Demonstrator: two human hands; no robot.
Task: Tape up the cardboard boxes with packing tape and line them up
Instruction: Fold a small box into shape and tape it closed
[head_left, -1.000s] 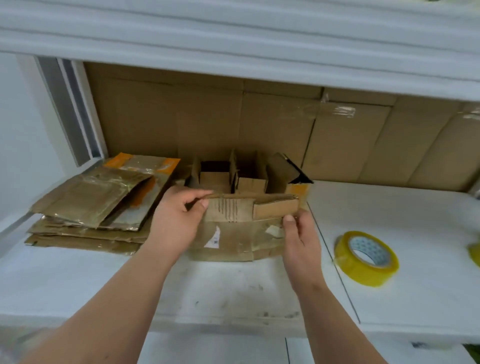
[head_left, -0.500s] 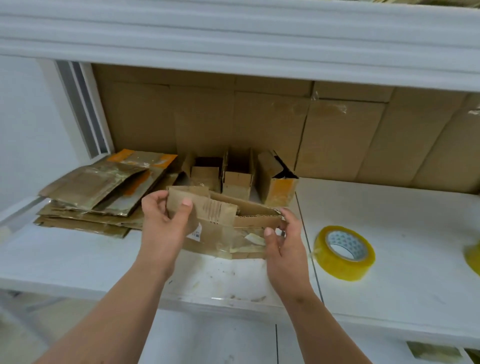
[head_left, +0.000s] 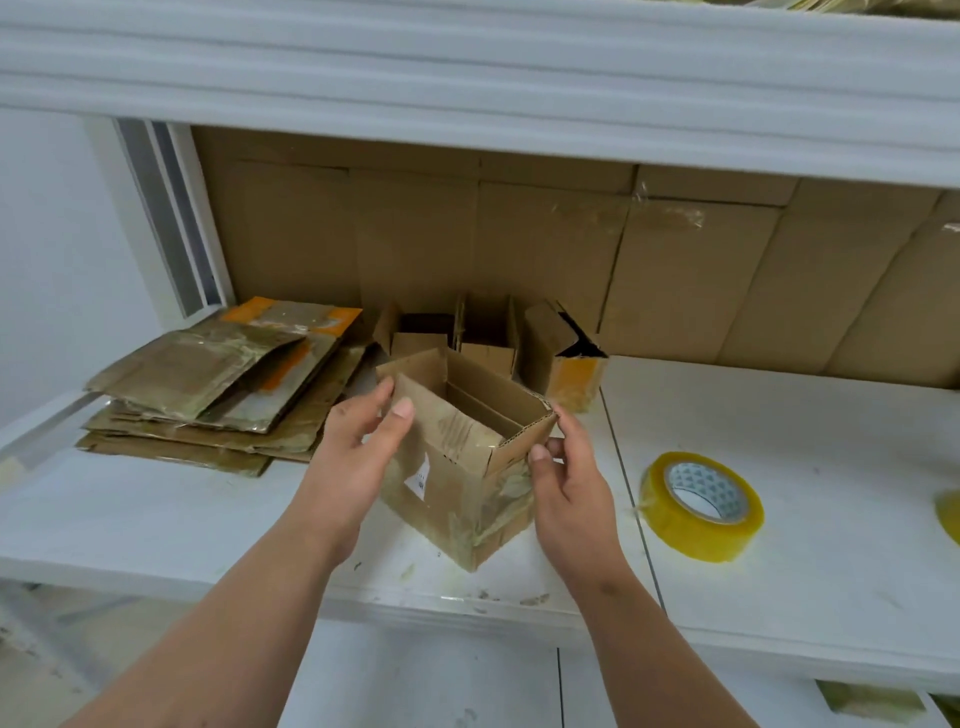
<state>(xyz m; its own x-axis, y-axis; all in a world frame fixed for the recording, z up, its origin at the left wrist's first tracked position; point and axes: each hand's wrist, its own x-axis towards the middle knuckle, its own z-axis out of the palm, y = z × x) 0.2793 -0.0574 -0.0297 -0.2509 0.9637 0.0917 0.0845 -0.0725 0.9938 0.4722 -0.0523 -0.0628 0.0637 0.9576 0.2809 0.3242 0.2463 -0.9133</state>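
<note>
On the white shelf (head_left: 779, 582), flat cartons (head_left: 218, 395) lie stacked at left, three small boxes (head_left: 483, 338) stand behind, and a tape roll (head_left: 698, 506) sits right. The open box (head_left: 462, 483), empty inside, stands centre front; the left hand (head_left: 358, 457) and right hand (head_left: 571, 493) each grip a top edge with curled fingers.

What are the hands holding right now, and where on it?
Both hands hold the opened cardboard box: the left hand grips its left top flap, the right hand pinches the right top corner.

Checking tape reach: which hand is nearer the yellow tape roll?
Right. The right hand is at the box's right corner, beside the tape roll; the left hand is beyond the box.
</note>
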